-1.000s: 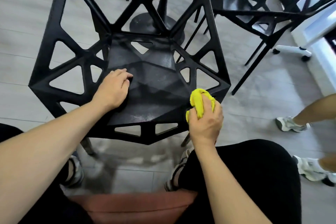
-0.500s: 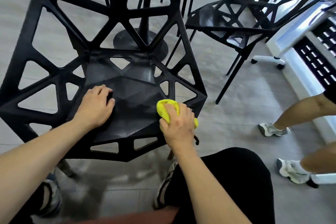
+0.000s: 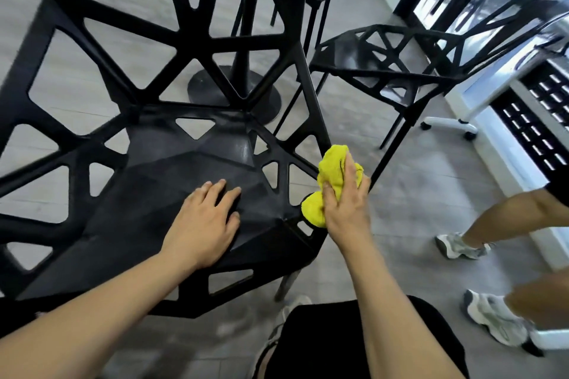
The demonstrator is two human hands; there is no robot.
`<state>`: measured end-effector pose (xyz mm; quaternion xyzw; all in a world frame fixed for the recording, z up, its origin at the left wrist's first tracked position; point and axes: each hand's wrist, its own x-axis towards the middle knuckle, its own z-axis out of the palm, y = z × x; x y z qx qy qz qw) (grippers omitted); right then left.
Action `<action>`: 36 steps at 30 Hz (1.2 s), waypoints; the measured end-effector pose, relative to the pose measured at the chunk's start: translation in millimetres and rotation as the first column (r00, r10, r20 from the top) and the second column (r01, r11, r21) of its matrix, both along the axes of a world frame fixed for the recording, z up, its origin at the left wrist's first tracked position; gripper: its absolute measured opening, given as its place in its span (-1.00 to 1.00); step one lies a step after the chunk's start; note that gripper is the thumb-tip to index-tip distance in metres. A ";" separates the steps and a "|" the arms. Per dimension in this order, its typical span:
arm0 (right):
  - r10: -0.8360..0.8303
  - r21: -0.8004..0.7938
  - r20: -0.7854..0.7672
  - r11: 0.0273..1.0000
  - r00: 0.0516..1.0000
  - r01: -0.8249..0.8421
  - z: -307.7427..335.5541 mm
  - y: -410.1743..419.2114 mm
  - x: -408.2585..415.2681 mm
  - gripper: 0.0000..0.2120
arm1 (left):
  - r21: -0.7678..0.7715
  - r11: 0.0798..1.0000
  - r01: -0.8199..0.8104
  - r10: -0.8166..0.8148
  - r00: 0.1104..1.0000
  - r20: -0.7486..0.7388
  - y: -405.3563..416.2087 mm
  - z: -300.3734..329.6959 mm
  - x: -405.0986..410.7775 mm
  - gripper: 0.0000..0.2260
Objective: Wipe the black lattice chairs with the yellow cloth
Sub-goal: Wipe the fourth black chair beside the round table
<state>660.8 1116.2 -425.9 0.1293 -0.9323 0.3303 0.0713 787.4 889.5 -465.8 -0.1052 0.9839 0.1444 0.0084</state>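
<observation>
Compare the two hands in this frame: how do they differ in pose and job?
The left hand lies flat on the near chair's seat, holding nothing; the right hand grips the yellow cloth at the seat's right edge. Both touch the same chair.

Cloth hand shifts outward to the chair's side edge

The right hand (image 3: 346, 203) carries the yellow cloth (image 3: 331, 181) off the seat's front corner onto the lattice rim of the black lattice chair (image 3: 184, 144), away from the left hand (image 3: 204, 221), its fingers now straighter over the bunched fabric. The left hand sits further toward the seat's middle.
</observation>
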 end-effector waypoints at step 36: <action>-0.117 0.467 -0.107 0.871 0.987 0.154 32.5 -8.5 0.4 -0.55 | 0.263 0.964 -0.042 0.041 0.999 0.009 -13.5 13.9 1.6 -0.54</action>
